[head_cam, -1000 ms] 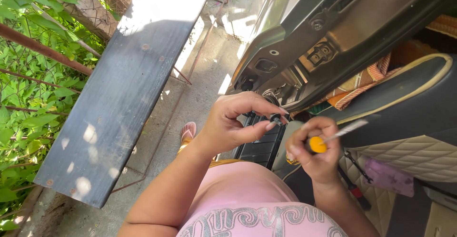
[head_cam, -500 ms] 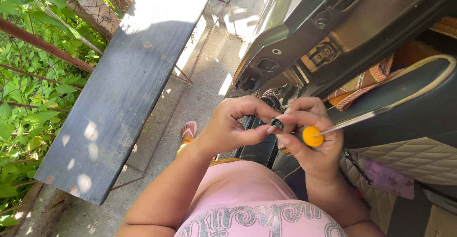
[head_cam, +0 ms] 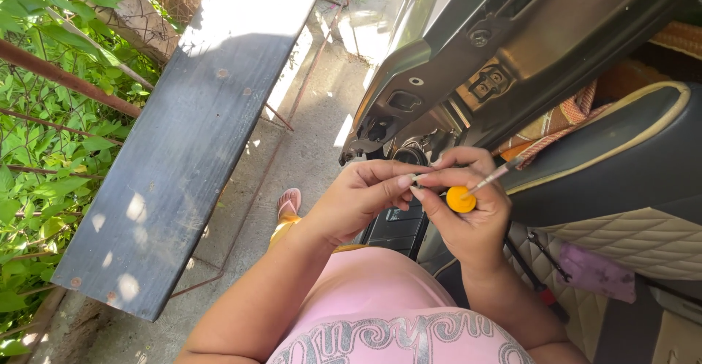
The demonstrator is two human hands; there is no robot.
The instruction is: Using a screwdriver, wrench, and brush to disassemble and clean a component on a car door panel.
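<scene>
Since a moment ago the hands have stayed together. The left hand [head_cam: 358,199] pinches a small part, too tiny to identify, at the right hand [head_cam: 468,214], which grasps a yellow-handled screwdriver [head_cam: 475,192] just below the open car door's [head_cam: 512,50] latch edge. A grey wooden bench [head_cam: 197,130] stands left; a quilted seat [head_cam: 621,188] lies right.

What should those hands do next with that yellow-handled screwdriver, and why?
Probably settle the small part onto the tool's tip. The right hand grips the yellow-handled screwdriver, its shaft pointing up and to the right, while the left hand pinches something tiny against it; what that is cannot be told.
</scene>
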